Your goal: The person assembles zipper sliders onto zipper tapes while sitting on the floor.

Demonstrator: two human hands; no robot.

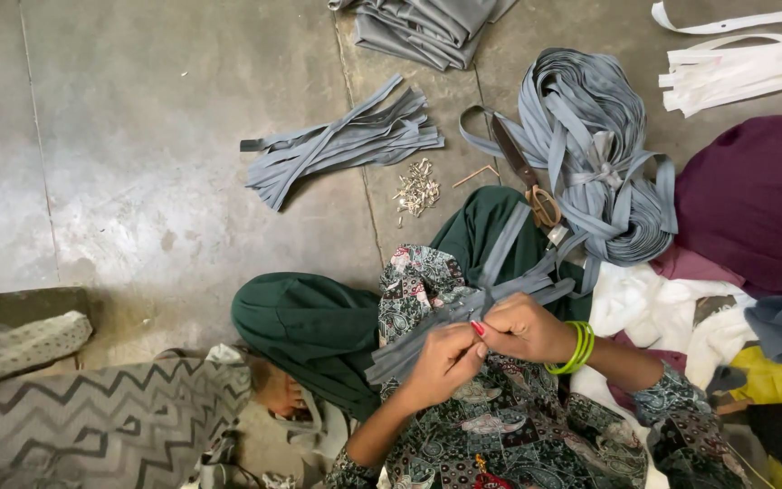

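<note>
My left hand (443, 362) and my right hand (525, 328) meet over my lap, both pinching a bunch of grey fabric strips (500, 292) that lies across my patterned clothing. Green bangles (578, 347) ring my right wrist. The strips trail up to the right toward a large coil of grey strip (590, 145). A pair of scissors (527, 181) lies on that coil's left side. My fingertips hide the exact spot being gripped.
A cut bundle of grey strips (341, 143) and a small heap of metal clips (416, 188) lie on the concrete floor. Folded grey cloth (427, 27) sits at the top, white strips (735, 63) at top right, maroon cloth (758, 199) at right, a zigzag mat (92, 426) at lower left.
</note>
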